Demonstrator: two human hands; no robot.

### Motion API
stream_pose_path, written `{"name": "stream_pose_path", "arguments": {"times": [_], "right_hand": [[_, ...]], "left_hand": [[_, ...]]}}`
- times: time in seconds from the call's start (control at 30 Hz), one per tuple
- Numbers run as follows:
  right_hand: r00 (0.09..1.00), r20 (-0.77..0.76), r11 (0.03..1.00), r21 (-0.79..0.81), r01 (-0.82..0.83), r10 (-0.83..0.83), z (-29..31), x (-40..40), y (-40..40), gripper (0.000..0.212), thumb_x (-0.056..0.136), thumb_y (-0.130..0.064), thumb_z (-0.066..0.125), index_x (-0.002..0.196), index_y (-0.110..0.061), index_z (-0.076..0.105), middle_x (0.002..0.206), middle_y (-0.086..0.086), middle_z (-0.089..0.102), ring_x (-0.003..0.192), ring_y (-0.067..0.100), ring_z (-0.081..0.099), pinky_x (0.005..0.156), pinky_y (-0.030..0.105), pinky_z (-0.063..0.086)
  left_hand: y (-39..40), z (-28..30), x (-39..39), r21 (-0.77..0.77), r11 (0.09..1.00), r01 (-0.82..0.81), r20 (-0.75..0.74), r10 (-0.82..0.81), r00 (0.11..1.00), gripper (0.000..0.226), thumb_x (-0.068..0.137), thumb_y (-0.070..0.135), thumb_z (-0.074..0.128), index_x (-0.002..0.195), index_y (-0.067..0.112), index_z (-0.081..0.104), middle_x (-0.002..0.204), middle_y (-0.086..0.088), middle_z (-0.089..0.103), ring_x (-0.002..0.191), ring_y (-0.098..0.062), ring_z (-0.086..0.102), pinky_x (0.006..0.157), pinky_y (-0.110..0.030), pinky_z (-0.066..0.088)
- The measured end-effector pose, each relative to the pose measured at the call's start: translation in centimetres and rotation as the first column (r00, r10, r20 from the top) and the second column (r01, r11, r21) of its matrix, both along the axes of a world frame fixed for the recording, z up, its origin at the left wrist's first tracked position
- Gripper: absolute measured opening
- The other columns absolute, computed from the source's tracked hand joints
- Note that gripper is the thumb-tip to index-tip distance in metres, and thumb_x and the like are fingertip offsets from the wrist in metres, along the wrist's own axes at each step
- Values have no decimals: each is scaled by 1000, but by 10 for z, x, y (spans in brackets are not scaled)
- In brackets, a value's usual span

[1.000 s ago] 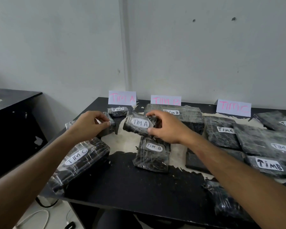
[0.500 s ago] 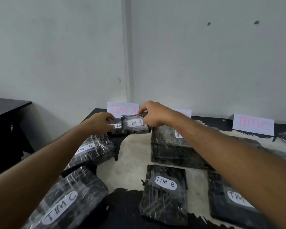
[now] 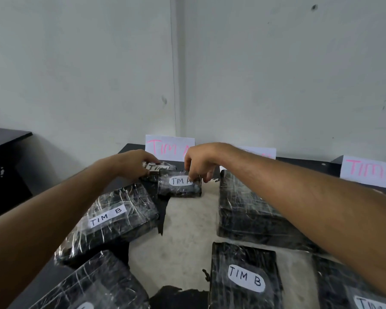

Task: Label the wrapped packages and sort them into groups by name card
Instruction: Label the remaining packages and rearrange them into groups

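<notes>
A black table (image 3: 103, 273) with its top layer peeled away to a pale, bare patch in the middle stands against a plain grey-white wall (image 3: 276, 74); a second dark table (image 3: 5, 139) sits off at nine o'clock. Propped against the wall are pink-lettered name cards: the TIM A card (image 3: 165, 147) at twelve o'clock, a second card (image 3: 257, 152) just right of it (its letters hidden by the right arm), and the TIM C card (image 3: 369, 172) at two o'clock.

The small TIM A package (image 3: 179, 183) lies flat on the table just in front of the TIM A card, its long axis running left to right, nine to three, and its white label facing up and reading upright to the wearer. The right hand (image 3: 198, 162) hangs over its right end with fingers curled downward, fingertips at the label's edge; whether they pinch the wrap I cannot tell. The left hand (image 3: 132, 163) curls its fingers onto another small labelled package (image 3: 157, 167) touching the first at its ten o'clock.

Toward seven o'clock lies a larger TIM B package (image 3: 108, 219), angled; at five o'clock a flat TIM B package (image 3: 245, 278) points its long axis toward twelve.
</notes>
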State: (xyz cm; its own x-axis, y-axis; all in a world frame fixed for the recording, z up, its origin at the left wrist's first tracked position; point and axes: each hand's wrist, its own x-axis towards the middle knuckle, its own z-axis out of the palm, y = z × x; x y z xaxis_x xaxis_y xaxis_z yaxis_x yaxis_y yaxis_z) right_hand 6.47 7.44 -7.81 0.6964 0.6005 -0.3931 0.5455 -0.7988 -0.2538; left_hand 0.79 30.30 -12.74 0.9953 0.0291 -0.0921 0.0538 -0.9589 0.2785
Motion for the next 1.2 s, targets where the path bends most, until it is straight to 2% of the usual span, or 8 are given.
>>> {"name": "stream_pose_path", "arguments": {"times": [0.27, 0.4, 0.47, 0.67, 0.83, 0.9, 1.03, 1.2], "right_hand": [[988, 153, 988, -152, 29, -6, -6, 11, 12, 23, 97, -17, 56, 111, -5, 70, 104, 7, 77, 78, 22, 78, 83, 38, 63], [992, 124, 982, -191, 10, 14, -9, 9, 15, 77, 83, -61, 75, 137, -10, 54, 138, 7, 60, 83, 26, 76, 86, 42, 62], [990, 129, 974, -224, -33, 63, -13, 4, 17, 93, 75, -59, 83, 145, -10, 47, 143, 8, 56, 85, 27, 76, 86, 44, 62], [974, 198, 981, -175, -79, 113, -16, -8, 22, 69, 86, -41, 80, 140, -8, 51, 127, 8, 64, 85, 24, 74, 70, 34, 61], [943, 307, 983, -161, -82, 129, -13, -18, 15, 61, 84, -51, 79, 122, -10, 56, 117, 7, 60, 66, 14, 52, 50, 29, 38], [928, 353, 992, -79, -94, 116, -12, -22, 13, 52, 84, -49, 79, 111, -10, 57, 111, 7, 60, 74, 17, 54, 55, 29, 40], [938, 327, 979, 122, -162, 115, -5, -43, 9, 51, 86, -41, 77, 122, -7, 64, 121, 9, 66, 108, 26, 62, 89, 40, 55], [975, 197, 932, 321, -167, 106, -5, -88, 6, 37, 89, -38, 75, 110, -8, 73, 107, 9, 74, 96, 23, 71, 84, 38, 60]], "left_hand": [[25, 3, -9, 22, 997, -76, -23, 77, 997, 54, 88, -6, 58, 136, 16, 62, 130, -7, 64, 107, -22, 57, 91, -32, 44], [31, 3, -14, 25, 995, -96, -41, 97, 994, 55, 89, -5, 57, 140, 17, 59, 134, -7, 62, 110, -21, 56, 96, -34, 45], [32, 3, -16, 29, 996, -90, -37, 91, 995, 56, 89, -6, 57, 141, 16, 59, 136, -7, 62, 115, -23, 57, 100, -36, 45], [30, 3, -18, 15, 997, -74, -23, 75, 997, 58, 88, -8, 56, 141, 15, 60, 139, -7, 63, 123, -24, 57, 107, -38, 44], [28, 0, -31, -71, 995, -69, 10, 69, 998, 57, 93, -4, 57, 146, 17, 56, 142, -2, 60, 125, -18, 55, 106, -27, 37], [28, 0, -39, -101, 993, -55, 59, 61, 996, 51, 94, 5, 63, 143, 18, 59, 137, 0, 63, 118, -15, 57, 103, -28, 40], [27, 5, -61, -79, 994, -80, 173, 93, 981, 43, 92, 18, 71, 134, 20, 64, 125, 2, 65, 96, -9, 57, 86, -26, 38], [17, 11, -109, -106, 988, -111, 278, 136, 951, 29, 90, 33, 74, 118, 28, 69, 107, 9, 63, 87, 2, 56, 69, -18, 40]]}}
